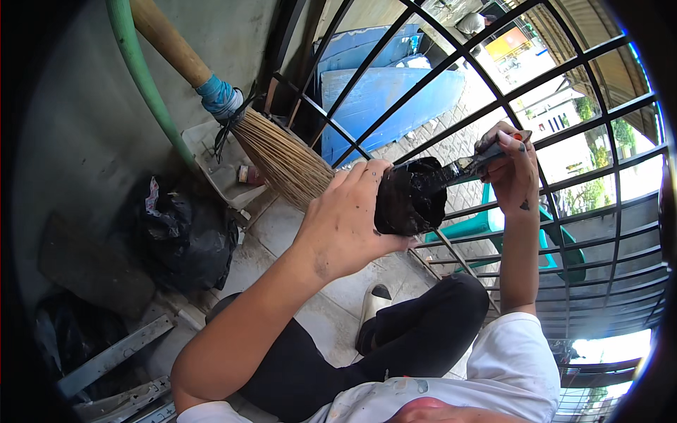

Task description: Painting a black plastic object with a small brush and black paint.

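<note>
A small black cup [390, 203], coated with wet-looking black paint, is gripped around its side by my left hand [341, 219]. The cup's mouth tilts toward the right. My right hand [510, 174] holds a paintbrush [468, 166] by its handle, and the brush's dark end reaches into the mouth of the cup. Whether the bristles touch the bottom is hidden. Dark paint specks mark both hands. Just beyond them stands a black metal bar grille [465, 52].
A stick broom [288, 156] leans close to my left hand, beside a green hose or pole [138, 79] and a dustpan [203, 143]. Black plastic bags [190, 254] and metal strips [116, 355] lie at left. Beyond the grille are blue panels [381, 100], a green plastic chair [470, 224] and a person [470, 24].
</note>
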A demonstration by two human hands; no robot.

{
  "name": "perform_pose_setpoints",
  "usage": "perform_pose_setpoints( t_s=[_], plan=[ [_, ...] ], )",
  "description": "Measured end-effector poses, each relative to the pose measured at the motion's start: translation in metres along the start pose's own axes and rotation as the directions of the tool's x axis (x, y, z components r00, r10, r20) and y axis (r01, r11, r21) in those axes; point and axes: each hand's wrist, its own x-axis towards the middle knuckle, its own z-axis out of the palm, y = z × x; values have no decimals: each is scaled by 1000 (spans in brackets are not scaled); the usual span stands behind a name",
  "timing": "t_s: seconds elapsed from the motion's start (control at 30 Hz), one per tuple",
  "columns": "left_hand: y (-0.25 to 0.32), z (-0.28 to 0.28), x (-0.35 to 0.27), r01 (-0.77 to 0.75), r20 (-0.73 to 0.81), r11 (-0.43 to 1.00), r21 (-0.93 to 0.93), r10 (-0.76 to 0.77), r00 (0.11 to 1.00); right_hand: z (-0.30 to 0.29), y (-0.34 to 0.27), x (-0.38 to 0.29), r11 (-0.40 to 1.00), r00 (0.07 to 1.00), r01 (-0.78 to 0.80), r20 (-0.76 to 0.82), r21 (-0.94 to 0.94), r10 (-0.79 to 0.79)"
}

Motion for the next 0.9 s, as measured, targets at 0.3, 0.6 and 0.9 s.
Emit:
perform_pose_setpoints(
  t_s=[0.3, 0.6, 0.9],
  plan=[
    [-13, -29, -12, 106, 72, 992, -70, -101, 992, 36, -9, 34, 963, 938, -26, 326, -266, 116],
    [-53, -40, 11, 213, 106, 977, -26, -209, 972, 69, 1, 89, 961, 803, -157, 537, -228, 258],
    [-55, -4, 93, -8, 44, 973, -230, 18, 999, 14, -28, 78, 806, 857, -231, 278, -545, 433]
  ],
)
